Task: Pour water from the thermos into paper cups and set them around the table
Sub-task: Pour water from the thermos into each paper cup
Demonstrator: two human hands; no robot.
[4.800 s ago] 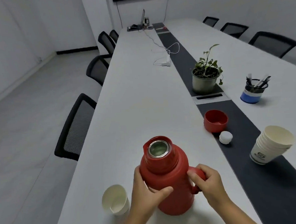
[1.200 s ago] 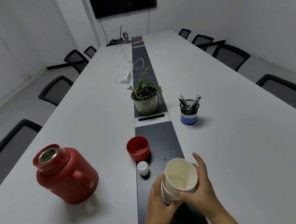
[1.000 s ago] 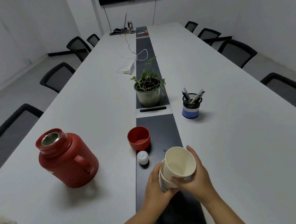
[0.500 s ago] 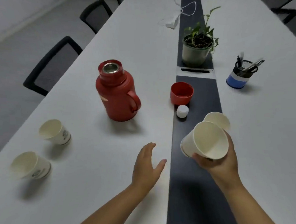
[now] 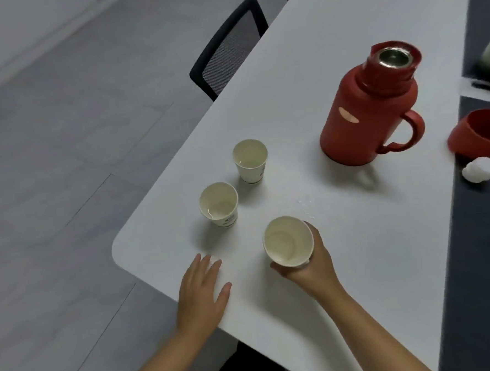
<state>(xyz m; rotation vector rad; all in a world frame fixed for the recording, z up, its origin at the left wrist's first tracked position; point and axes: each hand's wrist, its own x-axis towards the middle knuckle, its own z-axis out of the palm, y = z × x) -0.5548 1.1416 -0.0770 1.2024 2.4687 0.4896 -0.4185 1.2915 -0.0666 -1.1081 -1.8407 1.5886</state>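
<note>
Since half a sec ago I'm seeing the right hand carrying the empty paper cup over from the dark strip to the table corner, near two cups w/ water in them. Fingers are wrapping its wall, tilted; left hand is lying flat and open, holding nothing. I'm judging: be setting it upright, apart from the others, w/in pouring reach of the uncapped thermos, which is standing further in.
</note>
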